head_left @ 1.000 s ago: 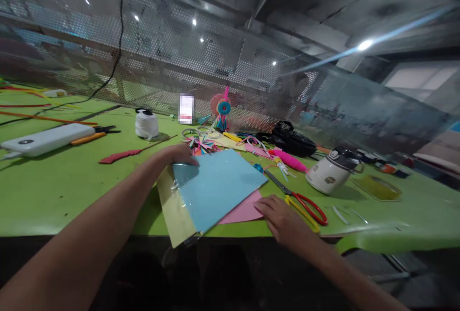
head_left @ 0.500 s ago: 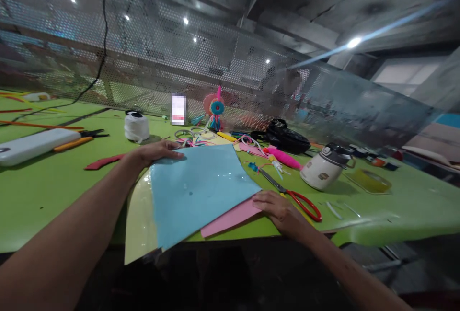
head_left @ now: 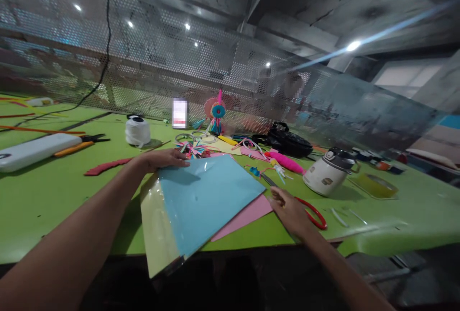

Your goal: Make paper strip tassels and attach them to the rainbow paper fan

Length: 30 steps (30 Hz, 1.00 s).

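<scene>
A light blue sheet (head_left: pixel 208 201) lies at the table's front edge, over a pale yellow sheet (head_left: pixel 158 224) whose corner hangs past the edge. Shiny clear film shows along their left side. From under the blue sheet's right side a pink sheet (head_left: pixel 247 215) sticks out. My left hand (head_left: pixel 167 158) rests on the blue sheet's upper left corner, fingers stretched out. Beside the pink sheet's right end is my right hand (head_left: pixel 287 208), its fingers curled; whether they grip anything is hidden. It partly covers the red-handled scissors (head_left: pixel 318 215).
On the green table (head_left: pixel 72 215) stand a white string spool (head_left: pixel 138 131), a white kettle (head_left: pixel 327 174) and a black bag (head_left: pixel 287 141). A pink-and-blue ornament (head_left: pixel 217 112) and an upright phone (head_left: pixel 179 113) are at the back. Pliers (head_left: pixel 81 144) lie left.
The blue and yellow sheets have shifted right and toward me, and the yellow corner hangs lower. My right hand has moved slightly right and now covers the middle of the scissors.
</scene>
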Motion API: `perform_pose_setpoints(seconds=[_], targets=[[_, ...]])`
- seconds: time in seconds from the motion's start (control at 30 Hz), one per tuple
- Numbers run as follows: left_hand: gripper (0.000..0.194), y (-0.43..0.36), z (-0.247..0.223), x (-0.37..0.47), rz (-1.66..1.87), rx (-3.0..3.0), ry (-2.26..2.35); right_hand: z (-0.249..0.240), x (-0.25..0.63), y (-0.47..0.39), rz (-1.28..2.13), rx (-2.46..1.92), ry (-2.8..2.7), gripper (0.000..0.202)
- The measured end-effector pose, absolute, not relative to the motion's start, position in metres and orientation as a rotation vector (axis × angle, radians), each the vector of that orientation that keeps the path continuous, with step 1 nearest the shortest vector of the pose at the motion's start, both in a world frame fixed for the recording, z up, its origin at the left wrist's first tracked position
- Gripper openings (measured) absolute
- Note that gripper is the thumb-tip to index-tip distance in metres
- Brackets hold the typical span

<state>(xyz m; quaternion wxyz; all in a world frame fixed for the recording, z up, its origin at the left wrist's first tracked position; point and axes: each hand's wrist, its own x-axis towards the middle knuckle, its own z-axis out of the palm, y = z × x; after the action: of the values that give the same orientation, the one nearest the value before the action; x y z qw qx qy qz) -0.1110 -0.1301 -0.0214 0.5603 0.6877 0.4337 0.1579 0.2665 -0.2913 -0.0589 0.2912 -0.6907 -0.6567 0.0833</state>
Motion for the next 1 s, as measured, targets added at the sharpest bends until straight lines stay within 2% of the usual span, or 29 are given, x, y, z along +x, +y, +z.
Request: perform_pose_setpoints(seconds=[0.2, 0.37, 0.53, 0.7, 0.87, 1.0], targets=[[0.044, -0.128, -0.027, -0.107, 0.459, 1.702, 1.123, -0.082, 0.245, -0.267, -0.005, -1.749, -1.803, 0.043], [0.047, -0.132, -0.024, -0.106, 0.575, 1.664, 0.915, -0.071, 0.253, -0.247, -0.119, -1.712, -1.797, 0.037], [0.046, -0.138, -0.02, -0.105, 0.6, 1.545, 0.84, -0.046, 0.263, -0.21, 0.414, -1.692, -1.646, 0.036], [0.045, -0.138, -0.02, -0.106, 0.627, 1.519, 0.792, -0.029, 0.267, -0.199, 0.731, -1.684, -1.635, 0.03], [0.042, -0.14, -0.015, -0.097, 0.7, 1.597, 0.76, -0.019, 0.269, -0.2, 1.425, -1.373, -1.296, 0.032], [0.041, -0.142, -0.003, -0.088, 0.798, 1.683, 0.823, -0.017, 0.266, -0.201, 1.465, -1.189, -1.178, 0.037]])
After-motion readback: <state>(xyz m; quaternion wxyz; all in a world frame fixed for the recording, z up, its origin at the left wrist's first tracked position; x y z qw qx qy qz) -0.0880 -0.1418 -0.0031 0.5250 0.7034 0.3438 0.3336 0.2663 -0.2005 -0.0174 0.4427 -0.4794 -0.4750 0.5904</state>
